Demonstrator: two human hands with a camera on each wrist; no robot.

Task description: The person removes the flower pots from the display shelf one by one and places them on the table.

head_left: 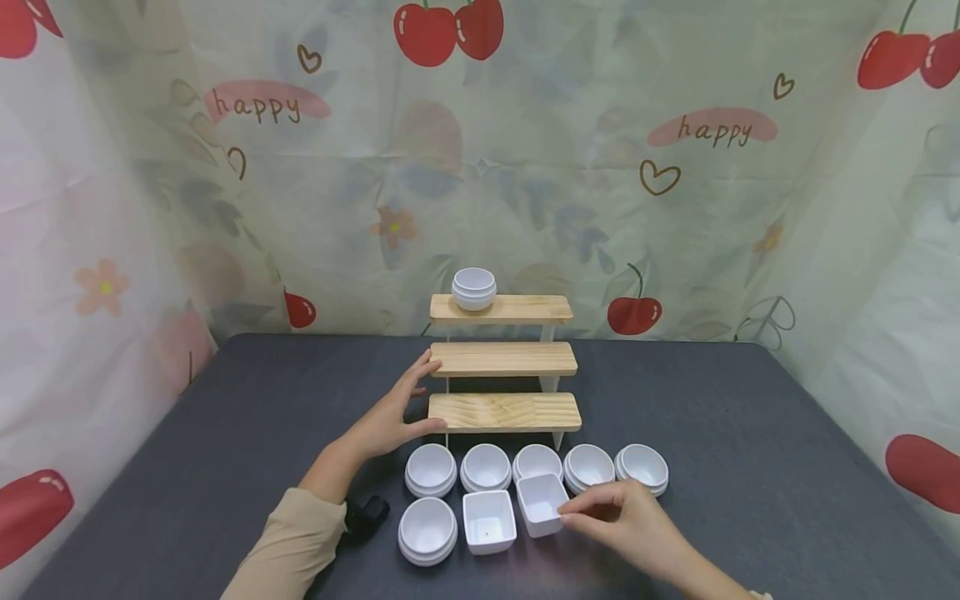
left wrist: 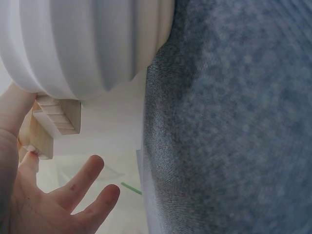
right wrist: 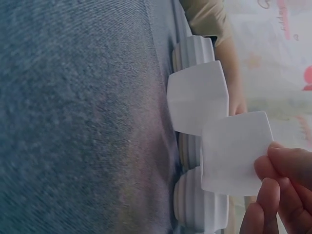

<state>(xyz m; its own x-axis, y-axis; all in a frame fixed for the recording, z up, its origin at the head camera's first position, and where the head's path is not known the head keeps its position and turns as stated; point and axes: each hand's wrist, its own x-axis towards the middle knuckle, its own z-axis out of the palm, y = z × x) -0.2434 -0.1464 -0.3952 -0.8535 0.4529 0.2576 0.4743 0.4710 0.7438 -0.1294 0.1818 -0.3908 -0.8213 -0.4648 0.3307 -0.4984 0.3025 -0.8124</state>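
Observation:
My right hand (head_left: 630, 521) pinches the right rim of a small square white bowl (head_left: 538, 505) between thumb and fingers. In the right wrist view this bowl (right wrist: 236, 153) is tilted, its base raised off the cloth. Left of it stands another square white bowl (head_left: 490, 522), with a round white bowl (head_left: 427, 532) beyond. My left hand (head_left: 390, 417) is spread at the left side of a three-step wooden display stand (head_left: 504, 412), thumb at the bottom shelf's end, fingertips at the middle shelf (head_left: 502, 358). Two fingers stand apart in the left wrist view.
A row of several round white bowls (head_left: 485, 468) lies just in front of the stand. One round bowl (head_left: 474, 289) sits at the left of the top shelf (head_left: 525, 308). Dark grey cloth (head_left: 712, 417) covers the table. Printed curtains (head_left: 517, 208) hang behind and at both sides.

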